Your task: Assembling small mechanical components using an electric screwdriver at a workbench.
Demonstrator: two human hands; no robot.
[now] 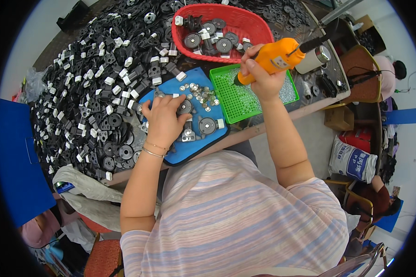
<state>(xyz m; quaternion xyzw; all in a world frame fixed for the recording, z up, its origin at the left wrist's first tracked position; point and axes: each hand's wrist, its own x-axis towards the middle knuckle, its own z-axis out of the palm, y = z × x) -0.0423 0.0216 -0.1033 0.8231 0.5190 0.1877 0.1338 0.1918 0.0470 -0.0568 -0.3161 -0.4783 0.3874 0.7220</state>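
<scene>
My right hand (pixel 266 83) is wrapped round an orange electric screwdriver (pixel 279 55). Its dark tip points down into a green mesh tray (pixel 231 99) that holds many small silvery screws (pixel 286 90). On a blue mat (pixel 175 154), my left hand (pixel 164 120) bends over black caster parts, with thumb and index finger at either side of a black caster wheel (pixel 185 107). Beside the thumb lies a caster piece with a metal plate (pixel 188 134). To its right sits another caster wheel (pixel 207 125) with a white end. Small round metal pieces (pixel 201 94) are scattered on the mat's far part.
A huge heap of black caster parts with white ends (pixel 111 83) covers the table's left side. Behind the green tray stands a red basket (pixel 259 27) of casters. A silver canister (pixel 312 60) is at the right. Other people sit at both sides of the room.
</scene>
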